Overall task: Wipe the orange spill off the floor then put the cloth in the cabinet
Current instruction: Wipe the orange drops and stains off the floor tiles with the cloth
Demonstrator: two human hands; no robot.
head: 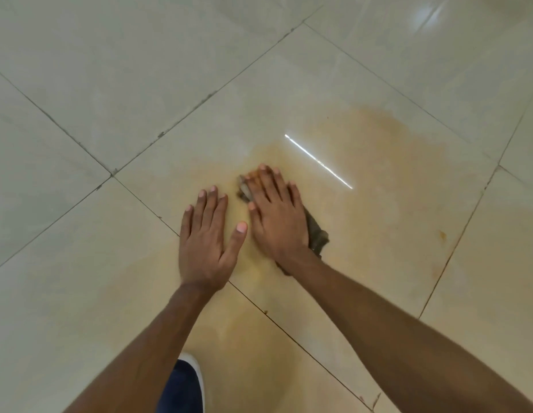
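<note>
— Around both hands, how much room is open?

— Bare glossy floor tile [116,93] spreads on every side. Dark grout lines [199,101] cross it on the diagonal; one passes under the left hand [207,241] and runs back between the two forearms. Beyond the right hand [275,214], a thin bright reflected streak [318,161] lies on the tile. Below the left forearm sits the toe of a dark blue shoe with a white rim [186,386].

— Where is the cloth?

— Under the right hand. The cloth [317,234] is pinned flat to the floor by the palm and spread fingers; a bunched end shows past the fingertips, and a dark corner juts out beside the wrist. The left hand lies flat on bare tile just beside it, fingers extended, gripping nothing. The two hands are close, thumbs nearly meeting, but I cannot tell if they touch.

— And the spill?

— The orange spill [387,162] is a pale, smeared film, widest beyond and to the right of the right hand, fainter under both hands and back towards the shoe. The cloth looks dark grey-brown, stained orange at its far end.
</note>
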